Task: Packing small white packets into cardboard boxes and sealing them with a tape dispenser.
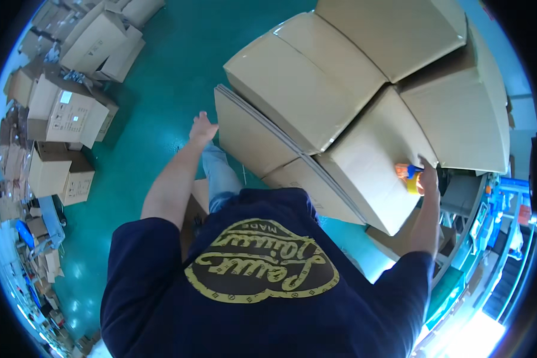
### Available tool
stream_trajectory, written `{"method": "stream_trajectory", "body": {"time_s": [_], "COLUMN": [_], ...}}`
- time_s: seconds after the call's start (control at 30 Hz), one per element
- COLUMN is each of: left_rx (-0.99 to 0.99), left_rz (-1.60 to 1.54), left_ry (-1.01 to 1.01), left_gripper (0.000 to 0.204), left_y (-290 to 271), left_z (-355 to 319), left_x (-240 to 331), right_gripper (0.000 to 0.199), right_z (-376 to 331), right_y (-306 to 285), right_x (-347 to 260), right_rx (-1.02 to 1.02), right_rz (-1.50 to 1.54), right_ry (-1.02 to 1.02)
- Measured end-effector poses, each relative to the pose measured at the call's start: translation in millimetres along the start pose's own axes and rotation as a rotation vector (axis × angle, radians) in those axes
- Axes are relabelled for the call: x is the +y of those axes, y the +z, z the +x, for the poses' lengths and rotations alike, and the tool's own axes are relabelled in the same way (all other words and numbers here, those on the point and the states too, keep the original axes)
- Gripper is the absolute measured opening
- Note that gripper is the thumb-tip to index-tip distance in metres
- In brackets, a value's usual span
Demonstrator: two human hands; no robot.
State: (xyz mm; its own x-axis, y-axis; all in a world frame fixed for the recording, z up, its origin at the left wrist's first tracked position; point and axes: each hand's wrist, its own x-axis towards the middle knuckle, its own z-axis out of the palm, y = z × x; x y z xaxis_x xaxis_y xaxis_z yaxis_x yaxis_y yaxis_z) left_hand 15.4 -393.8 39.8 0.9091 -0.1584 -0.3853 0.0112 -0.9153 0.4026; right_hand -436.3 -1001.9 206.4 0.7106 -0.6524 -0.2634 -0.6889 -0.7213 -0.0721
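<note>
Glossy green floor (pixel 173 53). Brown cardboard cartons (pixel 307 83), right, seemingly propping flat brown cardboard sheets (pixel 250 128). Left hand (pixel 203 128): beside sheets, fingers apart. Right hand (pixel 428 179): clamped around orange-blue-yellow tape dispenser (pixel 409 173).

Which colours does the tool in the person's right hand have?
The tool is orange, blue and yellow, seen best in the head view.

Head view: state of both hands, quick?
Left hand: open, at the edge of the flattened cardboard; contact can't be told.
Right hand: closed, holding the tape dispenser.
</note>
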Motion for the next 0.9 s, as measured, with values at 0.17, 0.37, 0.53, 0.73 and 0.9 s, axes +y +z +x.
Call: {"method": "stream_trajectory", "body": {"time_s": [0.17, 0.37, 0.53, 0.73, 0.9], "left_rx": [-0.031, -0.291, -0.674, -0.624, -0.667], "left_rz": [-0.057, 0.042, 0.003, 0.032, 0.095], "left_ry": [0.358, 0.688, 0.830, 1.041, 1.275], "left_gripper": [0.066, 0.080, 0.076, 0.042, 0.035], "left_y": [-71.6, -71.4, -37.6, -57.1, -50.7], "left_z": [103.0, 172.1, 186.0, 207.3, 196.8], "left_x": [-31.4, -64.3, 23.7, 4.8, 32.3], "right_gripper": [0.033, 0.045, 0.061, 0.033, 0.086], "right_z": [-29.5, -46.6, -46.1, -97.9, -51.7], "right_y": [21.3, 129.0, 69.3, 74.5, 211.2], "right_x": [40.7, -126.2, -190.9, -614.6, -717.1], "right_rx": [0.054, 0.047, 0.449, 0.982, 0.685], "right_rz": [-0.157, -0.232, 0.699, 1.222, 1.305], "right_ry": [0.097, 0.834, 1.009, 0.748, 1.206]}}
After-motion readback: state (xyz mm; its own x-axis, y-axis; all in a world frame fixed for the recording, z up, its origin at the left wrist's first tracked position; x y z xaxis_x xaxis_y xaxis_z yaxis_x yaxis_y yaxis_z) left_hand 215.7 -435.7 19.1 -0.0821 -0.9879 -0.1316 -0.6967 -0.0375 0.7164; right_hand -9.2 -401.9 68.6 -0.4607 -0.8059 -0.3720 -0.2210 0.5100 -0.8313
